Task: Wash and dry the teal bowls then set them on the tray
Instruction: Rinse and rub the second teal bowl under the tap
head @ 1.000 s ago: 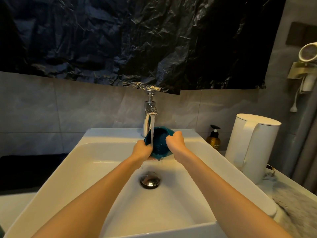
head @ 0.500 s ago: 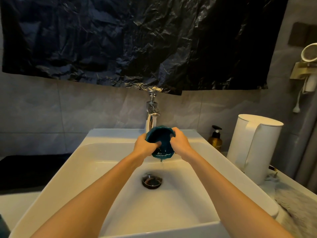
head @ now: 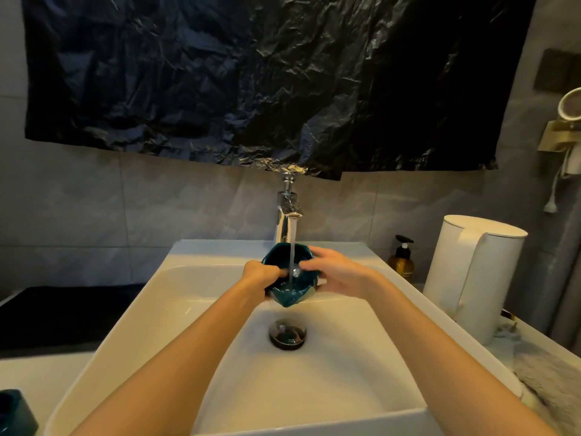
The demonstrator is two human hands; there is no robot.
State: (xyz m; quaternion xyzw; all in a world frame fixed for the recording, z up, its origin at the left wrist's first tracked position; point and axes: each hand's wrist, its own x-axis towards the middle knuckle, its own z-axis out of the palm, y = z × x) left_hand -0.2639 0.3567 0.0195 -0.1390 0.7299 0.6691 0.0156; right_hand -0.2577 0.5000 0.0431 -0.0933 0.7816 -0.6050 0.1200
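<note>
A small teal bowl [head: 290, 294] is held over the white sink [head: 195, 309], tilted with its mouth toward me, under the running tap [head: 287, 212]. Water falls into it. My left hand [head: 262, 275] grips its left rim, thumb inside the bowl. My right hand [head: 333, 275] is at the right rim with its fingers reaching into the bowl near the water stream. A second teal bowl [head: 15, 413] shows at the bottom left corner, partly cut off by the frame edge.
The drain plug [head: 287, 335] sits in the basin below the bowl. A white kettle [head: 471, 275] and an amber pump bottle [head: 401, 259] stand to the right. A black mat [head: 56, 316] lies left; a pale towel [head: 553, 382] lies right. Black plastic sheeting [head: 251, 80] hangs above.
The bowl has dropped slightly lower and water from the tap now falls into its mouth. My right hand's fingers have spread and reached into the bowl.
</note>
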